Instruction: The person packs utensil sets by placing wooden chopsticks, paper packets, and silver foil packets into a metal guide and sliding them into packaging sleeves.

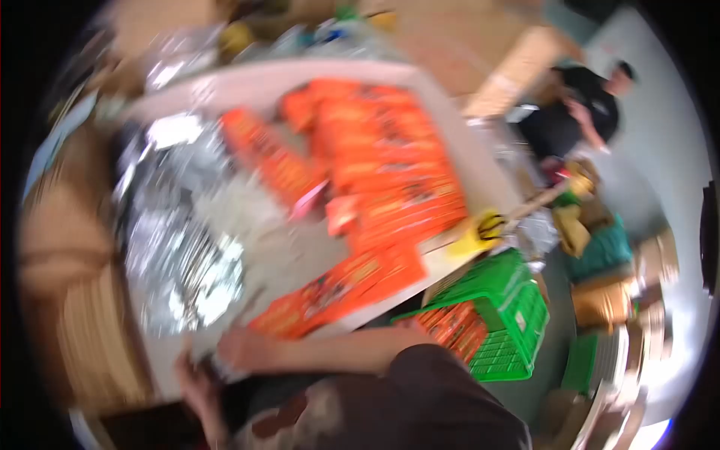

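Note:
My left hand (198,384) is low at the table's near edge, blurred by motion. Right beside it is my right hand (244,349), reached across from the right, its fingers smeared too. Something small and dark grey shows between the two hands, but I cannot make out what it is or which hand has it. Beyond them a heap of shiny silver foil packets (184,240) lies on the table (289,259). A row of orange packets (337,289) runs along the near edge, close to my right hand. More orange packets (390,150) are stacked in rows farther back.
A green plastic crate (517,319) holding orange packets stands at the table's right. Yellow scissors or a similar yellow object (480,231) lies on the right corner. Stacked cardboard (90,322) is at left. Another person (577,112) in dark clothes sits at the upper right.

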Demonstrator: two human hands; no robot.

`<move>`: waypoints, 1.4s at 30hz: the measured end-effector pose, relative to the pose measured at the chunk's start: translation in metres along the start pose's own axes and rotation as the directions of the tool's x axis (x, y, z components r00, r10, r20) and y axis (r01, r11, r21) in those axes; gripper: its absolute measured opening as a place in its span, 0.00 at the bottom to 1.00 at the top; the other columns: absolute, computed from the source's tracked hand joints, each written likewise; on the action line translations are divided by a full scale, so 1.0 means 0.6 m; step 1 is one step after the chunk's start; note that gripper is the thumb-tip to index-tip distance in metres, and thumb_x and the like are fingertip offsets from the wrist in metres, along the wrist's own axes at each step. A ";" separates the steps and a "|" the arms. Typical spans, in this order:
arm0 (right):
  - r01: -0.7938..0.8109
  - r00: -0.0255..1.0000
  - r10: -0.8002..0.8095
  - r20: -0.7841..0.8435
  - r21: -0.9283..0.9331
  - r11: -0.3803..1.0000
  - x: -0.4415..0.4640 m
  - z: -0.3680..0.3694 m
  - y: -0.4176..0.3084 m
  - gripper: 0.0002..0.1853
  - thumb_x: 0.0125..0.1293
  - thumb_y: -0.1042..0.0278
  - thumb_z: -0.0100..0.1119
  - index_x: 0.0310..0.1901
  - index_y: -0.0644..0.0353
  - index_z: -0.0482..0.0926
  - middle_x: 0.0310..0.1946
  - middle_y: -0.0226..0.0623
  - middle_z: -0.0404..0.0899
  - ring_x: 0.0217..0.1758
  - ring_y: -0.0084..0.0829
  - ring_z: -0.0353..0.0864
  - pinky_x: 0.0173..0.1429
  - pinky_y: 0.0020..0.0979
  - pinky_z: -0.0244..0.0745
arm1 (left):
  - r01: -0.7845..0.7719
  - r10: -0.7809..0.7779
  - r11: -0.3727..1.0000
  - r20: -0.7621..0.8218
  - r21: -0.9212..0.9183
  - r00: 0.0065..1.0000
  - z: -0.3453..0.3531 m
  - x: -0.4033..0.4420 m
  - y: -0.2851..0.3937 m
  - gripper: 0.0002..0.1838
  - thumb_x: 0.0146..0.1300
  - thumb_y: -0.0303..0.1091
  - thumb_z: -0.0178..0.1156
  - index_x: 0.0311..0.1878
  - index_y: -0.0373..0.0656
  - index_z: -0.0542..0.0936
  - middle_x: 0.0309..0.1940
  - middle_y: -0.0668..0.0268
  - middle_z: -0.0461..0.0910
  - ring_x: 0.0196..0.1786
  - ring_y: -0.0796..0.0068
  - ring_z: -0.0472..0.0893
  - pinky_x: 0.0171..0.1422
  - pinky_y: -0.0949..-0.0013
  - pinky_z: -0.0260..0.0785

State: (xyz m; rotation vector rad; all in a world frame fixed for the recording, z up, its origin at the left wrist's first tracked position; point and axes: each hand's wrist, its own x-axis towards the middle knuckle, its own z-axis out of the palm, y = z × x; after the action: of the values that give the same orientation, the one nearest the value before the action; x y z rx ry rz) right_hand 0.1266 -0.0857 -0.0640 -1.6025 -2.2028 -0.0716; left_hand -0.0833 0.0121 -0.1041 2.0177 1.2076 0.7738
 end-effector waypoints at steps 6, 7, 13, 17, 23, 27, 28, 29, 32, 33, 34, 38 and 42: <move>-0.233 0.960 0.269 -0.079 0.307 0.923 -0.057 -0.153 0.045 0.13 0.55 0.65 0.72 0.39 0.59 0.82 0.50 0.46 0.82 0.58 0.50 0.79 0.63 0.49 0.74 | 0.123 -0.062 0.982 0.372 -0.142 0.926 -0.147 0.032 0.080 0.09 0.74 0.30 0.61 0.49 0.34 0.83 0.32 0.63 0.79 0.38 0.77 0.77 0.44 0.71 0.69; -0.214 0.972 0.232 -0.029 0.298 0.930 -0.074 -0.162 0.053 0.15 0.53 0.67 0.73 0.40 0.61 0.80 0.52 0.48 0.81 0.58 0.52 0.79 0.61 0.50 0.74 | 0.275 -0.167 0.934 0.406 -0.226 0.899 -0.172 0.028 0.062 0.06 0.72 0.27 0.64 0.46 0.34 0.83 0.33 0.66 0.82 0.39 0.82 0.79 0.45 0.75 0.72; -0.165 0.985 0.143 0.100 0.268 0.949 -0.089 -0.149 0.060 0.22 0.51 0.64 0.77 0.44 0.63 0.78 0.63 0.52 0.74 0.64 0.54 0.74 0.64 0.51 0.72 | 0.077 0.005 0.986 0.485 -0.149 0.875 -0.092 0.066 0.112 0.07 0.66 0.28 0.70 0.41 0.36 0.81 0.34 0.64 0.84 0.38 0.74 0.85 0.42 0.69 0.79; -0.221 0.968 0.191 0.161 0.196 0.955 -0.072 -0.154 0.052 0.23 0.52 0.60 0.77 0.44 0.64 0.78 0.64 0.53 0.73 0.65 0.54 0.73 0.66 0.50 0.69 | -0.249 0.287 0.957 0.363 -0.149 0.887 -0.001 0.053 0.200 0.09 0.61 0.29 0.71 0.42 0.39 0.82 0.36 0.59 0.81 0.40 0.56 0.84 0.46 0.60 0.77; -0.199 0.977 0.187 0.103 0.129 0.971 -0.085 -0.139 0.055 0.22 0.54 0.59 0.76 0.43 0.63 0.78 0.64 0.53 0.74 0.66 0.53 0.73 0.66 0.50 0.69 | -0.335 0.277 0.939 0.402 0.082 0.873 -0.030 0.058 0.148 0.07 0.60 0.24 0.70 0.42 0.41 0.85 0.37 0.59 0.82 0.41 0.58 0.83 0.46 0.61 0.76; -0.178 0.983 0.169 0.074 0.152 0.972 -0.089 -0.138 0.064 0.21 0.55 0.59 0.76 0.41 0.62 0.77 0.64 0.52 0.74 0.65 0.53 0.74 0.65 0.50 0.69 | -0.157 0.085 0.977 0.407 0.145 0.910 -0.097 0.068 0.136 0.07 0.65 0.27 0.65 0.45 0.40 0.85 0.37 0.57 0.82 0.43 0.53 0.83 0.47 0.60 0.75; -0.181 0.982 0.171 0.075 0.157 0.971 -0.091 -0.138 0.066 0.20 0.55 0.59 0.76 0.40 0.62 0.77 0.64 0.52 0.75 0.65 0.53 0.74 0.65 0.50 0.69 | -0.162 0.102 0.982 0.433 0.102 0.896 -0.125 0.065 0.124 0.08 0.66 0.25 0.63 0.47 0.39 0.85 0.37 0.56 0.82 0.43 0.55 0.82 0.48 0.62 0.75; -0.186 0.982 0.176 0.074 0.162 0.969 -0.094 -0.139 0.067 0.20 0.55 0.59 0.76 0.40 0.62 0.77 0.64 0.52 0.75 0.65 0.53 0.75 0.65 0.50 0.69 | -0.167 0.121 0.984 0.460 0.060 0.879 -0.154 0.064 0.114 0.09 0.67 0.24 0.62 0.49 0.39 0.86 0.37 0.56 0.81 0.42 0.56 0.82 0.48 0.63 0.74; -0.198 0.980 0.189 0.064 0.186 0.962 -0.105 -0.142 0.080 0.20 0.55 0.58 0.76 0.39 0.62 0.77 0.64 0.51 0.75 0.65 0.53 0.75 0.65 0.50 0.70 | -0.113 0.097 0.993 0.383 0.018 0.919 -0.221 0.050 0.085 0.12 0.71 0.19 0.57 0.53 0.37 0.84 0.34 0.61 0.78 0.38 0.68 0.77 0.47 0.69 0.69; -0.197 0.980 0.187 0.072 0.183 0.963 -0.107 -0.147 0.083 0.20 0.54 0.60 0.77 0.40 0.62 0.77 0.64 0.52 0.75 0.64 0.53 0.75 0.65 0.50 0.70 | -0.063 0.047 0.998 0.381 0.030 0.923 -0.238 0.046 0.071 0.10 0.71 0.19 0.58 0.51 0.36 0.85 0.33 0.61 0.77 0.38 0.67 0.77 0.46 0.70 0.69; -0.195 0.980 0.183 0.082 0.180 0.964 -0.108 -0.153 0.086 0.20 0.54 0.62 0.77 0.41 0.63 0.78 0.64 0.53 0.75 0.64 0.53 0.75 0.65 0.49 0.70 | -0.053 -0.003 0.990 0.393 0.132 0.920 -0.253 0.050 0.073 0.10 0.69 0.18 0.58 0.50 0.36 0.86 0.35 0.59 0.79 0.39 0.64 0.79 0.47 0.69 0.71; -0.187 0.982 0.175 0.078 0.197 0.962 -0.111 -0.156 0.089 0.19 0.54 0.64 0.76 0.41 0.64 0.78 0.62 0.54 0.75 0.62 0.54 0.76 0.64 0.49 0.72 | -0.077 -0.064 0.935 0.379 0.345 0.923 -0.273 0.064 0.054 0.09 0.66 0.18 0.60 0.47 0.35 0.87 0.38 0.54 0.82 0.41 0.59 0.83 0.49 0.65 0.74; -0.171 0.985 0.172 0.018 0.239 0.956 -0.111 -0.153 0.087 0.19 0.54 0.64 0.76 0.41 0.64 0.79 0.61 0.54 0.76 0.60 0.55 0.78 0.63 0.50 0.74 | -0.025 -0.058 0.982 0.425 0.187 0.904 -0.207 0.083 0.070 0.13 0.64 0.16 0.58 0.51 0.33 0.83 0.43 0.51 0.81 0.49 0.52 0.83 0.56 0.62 0.75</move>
State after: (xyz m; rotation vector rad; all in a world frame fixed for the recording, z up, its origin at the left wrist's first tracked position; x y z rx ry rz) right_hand 0.2189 -0.1536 -0.0141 -1.6443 -1.9737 0.2345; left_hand -0.1359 0.0709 0.0121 2.1766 1.0634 0.1857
